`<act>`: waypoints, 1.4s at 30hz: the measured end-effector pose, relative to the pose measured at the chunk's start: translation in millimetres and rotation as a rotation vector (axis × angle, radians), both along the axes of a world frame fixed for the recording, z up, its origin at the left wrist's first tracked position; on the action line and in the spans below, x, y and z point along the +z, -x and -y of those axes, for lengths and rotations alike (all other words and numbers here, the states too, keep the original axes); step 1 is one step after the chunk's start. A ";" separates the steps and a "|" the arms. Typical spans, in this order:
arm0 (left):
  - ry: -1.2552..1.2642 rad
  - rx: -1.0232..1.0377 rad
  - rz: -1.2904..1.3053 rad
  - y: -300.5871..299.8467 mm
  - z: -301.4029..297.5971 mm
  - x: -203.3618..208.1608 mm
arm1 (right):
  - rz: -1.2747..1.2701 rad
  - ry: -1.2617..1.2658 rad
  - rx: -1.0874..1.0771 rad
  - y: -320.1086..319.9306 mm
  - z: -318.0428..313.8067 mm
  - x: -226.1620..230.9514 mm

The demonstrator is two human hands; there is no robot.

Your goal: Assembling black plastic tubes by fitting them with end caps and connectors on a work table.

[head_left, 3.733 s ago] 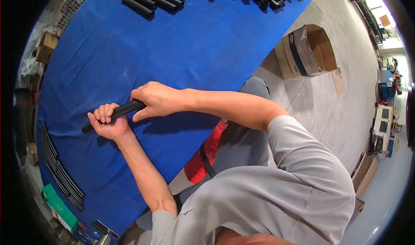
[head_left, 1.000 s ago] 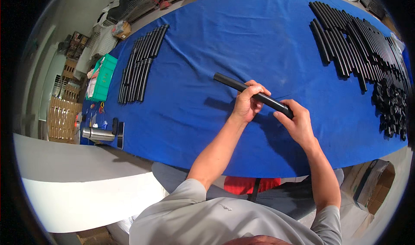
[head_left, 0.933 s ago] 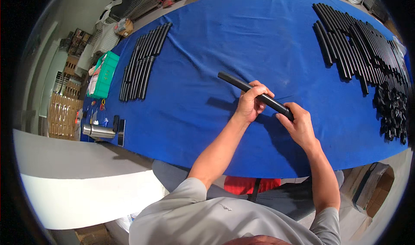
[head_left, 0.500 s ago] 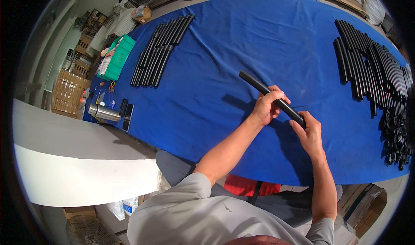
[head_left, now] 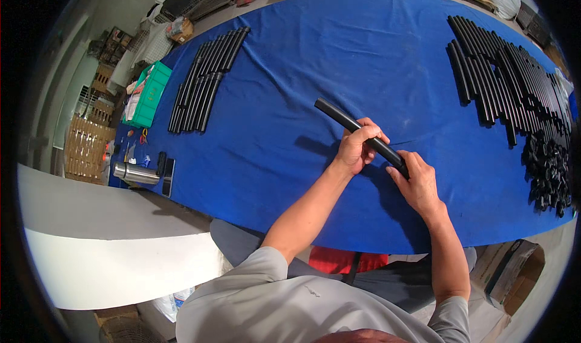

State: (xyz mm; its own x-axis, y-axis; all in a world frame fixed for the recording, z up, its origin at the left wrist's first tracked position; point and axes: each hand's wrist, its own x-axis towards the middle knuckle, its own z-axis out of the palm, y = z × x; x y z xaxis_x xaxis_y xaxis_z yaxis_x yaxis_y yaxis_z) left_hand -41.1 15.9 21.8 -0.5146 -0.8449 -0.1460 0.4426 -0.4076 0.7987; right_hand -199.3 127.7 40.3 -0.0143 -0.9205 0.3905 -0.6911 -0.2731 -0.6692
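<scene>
Black tube [head_left: 385, 151], gripped by left hand [head_left: 356, 147] and right hand [head_left: 418, 184]
Its long axis slants from far left to near right.

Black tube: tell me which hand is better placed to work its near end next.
Probably the right hand: it holds the near end of the black tube, while the left hand grips its middle.

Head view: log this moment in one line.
left hand: wrapped around black tube | right hand: gripping its near end | black tube: held above blue cloth
</scene>
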 end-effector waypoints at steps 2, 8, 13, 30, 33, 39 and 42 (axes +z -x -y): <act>0.002 -0.011 -0.005 -1.7 0.7 -1.0 | 0.089 -0.140 0.006 0.6 -1.4 7.0; -0.038 0.002 -0.059 0.6 -1.3 0.2 | 0.844 -0.726 -0.007 6.9 1.6 11.1; -0.059 0.034 -0.034 -0.8 -1.4 -0.2 | 0.053 -0.040 -0.017 0.6 0.7 1.7; -0.038 -0.020 -0.035 -1.7 -0.3 -3.4 | 0.639 -0.501 -0.026 5.1 0.2 13.5; -0.051 0.004 -0.032 0.9 -2.0 -2.4 | 0.649 -0.468 -0.035 2.4 -0.5 12.3; -0.049 0.006 -0.044 0.5 -1.5 -1.6 | 0.025 -0.006 -0.022 0.7 -1.4 8.6; -0.036 -0.010 -0.017 -2.8 -0.9 -1.8 | 0.488 -0.417 -0.023 2.0 -1.9 21.5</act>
State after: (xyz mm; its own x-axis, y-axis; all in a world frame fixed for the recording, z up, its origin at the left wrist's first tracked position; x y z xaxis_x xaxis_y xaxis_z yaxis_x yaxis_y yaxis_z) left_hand -38.2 16.8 20.0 -0.5253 -0.8343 -0.1672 0.4521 -0.4402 0.7758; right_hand -201.3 129.6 61.8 -0.1213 -0.9910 -0.0564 -0.2826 0.0889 -0.9551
